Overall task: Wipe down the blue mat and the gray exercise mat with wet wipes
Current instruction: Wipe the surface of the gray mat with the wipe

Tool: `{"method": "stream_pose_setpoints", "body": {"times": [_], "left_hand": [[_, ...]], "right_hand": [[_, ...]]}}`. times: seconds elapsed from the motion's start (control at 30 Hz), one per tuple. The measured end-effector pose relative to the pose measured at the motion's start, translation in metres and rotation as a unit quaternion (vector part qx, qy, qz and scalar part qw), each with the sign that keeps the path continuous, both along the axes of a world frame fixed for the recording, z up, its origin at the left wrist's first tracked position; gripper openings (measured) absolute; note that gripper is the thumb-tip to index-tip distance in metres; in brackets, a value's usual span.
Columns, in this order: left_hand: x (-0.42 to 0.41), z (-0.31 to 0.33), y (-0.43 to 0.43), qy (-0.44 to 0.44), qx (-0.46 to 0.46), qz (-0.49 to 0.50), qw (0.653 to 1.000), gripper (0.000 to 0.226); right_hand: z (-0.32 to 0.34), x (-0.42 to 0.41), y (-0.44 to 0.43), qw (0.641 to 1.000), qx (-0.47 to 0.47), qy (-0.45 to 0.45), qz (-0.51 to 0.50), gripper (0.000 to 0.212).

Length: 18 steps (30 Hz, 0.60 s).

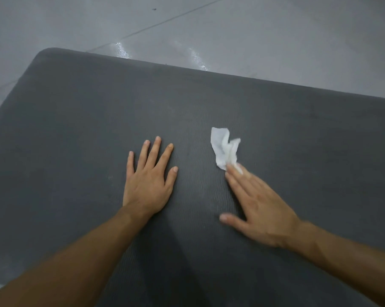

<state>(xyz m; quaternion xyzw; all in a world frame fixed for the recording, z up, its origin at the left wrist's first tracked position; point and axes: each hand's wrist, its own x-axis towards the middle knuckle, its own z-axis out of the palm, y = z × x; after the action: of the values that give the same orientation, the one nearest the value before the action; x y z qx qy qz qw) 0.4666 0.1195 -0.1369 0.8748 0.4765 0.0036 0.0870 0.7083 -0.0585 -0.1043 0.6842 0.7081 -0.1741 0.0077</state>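
Head view, wet wipe (224,149) under right hand (259,207) fingertips

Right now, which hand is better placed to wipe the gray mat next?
The right hand: its straight fingers press the wet wipe on the gray mat. The left hand lies flat on bare mat, apart from the wipe, probably bracing.
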Motion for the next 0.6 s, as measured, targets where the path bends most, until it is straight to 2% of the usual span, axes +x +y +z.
{"method": "stream_pose_setpoints", "body": {"times": [0.1,0.17,0.23,0.3,0.4,0.5,0.6], "left_hand": [[0.000,-0.002,-0.002,0.002,0.011,0.002,1.000,0.065],[0.000,-0.003,-0.002,0.002,0.018,0.001,1.000,0.064],[0.000,-0.003,-0.002,0.003,0.020,0.000,1.000,0.064],[0.000,-0.003,-0.001,0.003,0.020,0.000,1.000,0.064],[0.000,-0.002,-0.001,0.007,0.012,-0.004,1.000,0.065],[0.000,-0.001,-0.001,0.006,0.010,-0.005,1.000,0.065],[0.000,-0.001,-0.002,0.002,0.019,-0.002,1.000,0.065]], "right_hand": [[0.000,-0.036,-0.049,0.995,0.008,0.044,0.086,0.097],[0.000,-0.052,-0.072,0.984,0.037,0.023,0.174,0.090],[-0.003,-0.052,-0.076,0.976,0.056,-0.003,0.209,0.080],[-0.008,-0.034,-0.060,0.987,0.045,-0.006,0.153,0.073],[-0.014,0.010,-0.017,0.997,0.031,-0.056,0.033,0.067],[-0.007,0.049,0.024,0.992,0.013,-0.060,-0.112,0.072],[-0.006,0.075,0.047,0.984,0.004,-0.058,-0.169,0.084]]}}
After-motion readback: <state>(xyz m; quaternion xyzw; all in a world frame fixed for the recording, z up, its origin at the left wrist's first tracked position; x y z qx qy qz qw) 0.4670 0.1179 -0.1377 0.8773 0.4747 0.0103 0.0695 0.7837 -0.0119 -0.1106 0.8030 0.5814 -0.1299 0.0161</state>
